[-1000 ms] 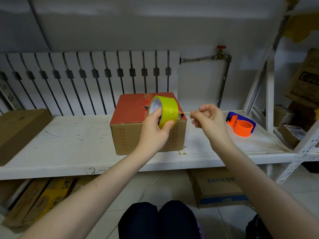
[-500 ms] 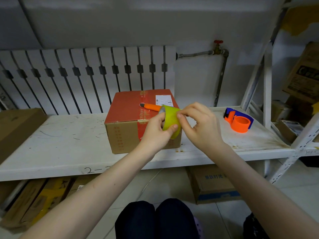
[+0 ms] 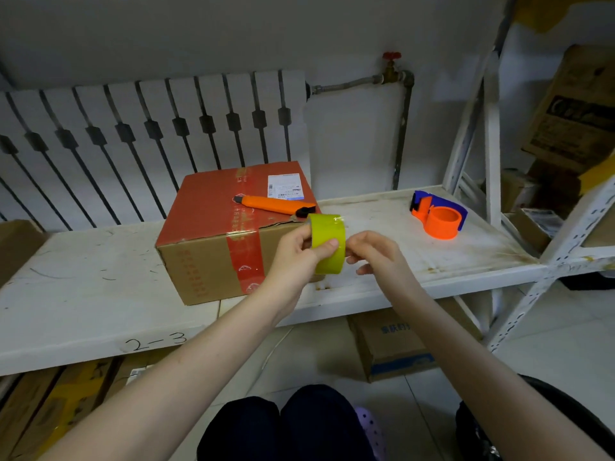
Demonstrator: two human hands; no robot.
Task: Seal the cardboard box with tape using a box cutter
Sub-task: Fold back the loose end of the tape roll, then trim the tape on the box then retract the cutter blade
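A cardboard box [image 3: 203,257] with a red top and a red tape band stands on the white shelf [image 3: 83,294]. An orange box cutter [image 3: 273,205] lies on the box's top near its right edge. My left hand [image 3: 296,251] holds a yellow-green tape roll [image 3: 327,242] upright in front of the box's right corner. My right hand [image 3: 372,254] pinches at the roll's right edge with thumb and forefinger. The tape's loose end is too thin to make out.
An orange and blue tape dispenser [image 3: 439,217] sits on the shelf to the right. A brown box [image 3: 16,241] is at the far left. More cartons [image 3: 396,344] lie under the shelf. A white radiator [image 3: 149,141] and shelf uprights [image 3: 489,134] stand behind.
My right hand came in from the right and closed on the roll's edge. The roll dropped lower in front of the box, uncovering the box cutter on top.
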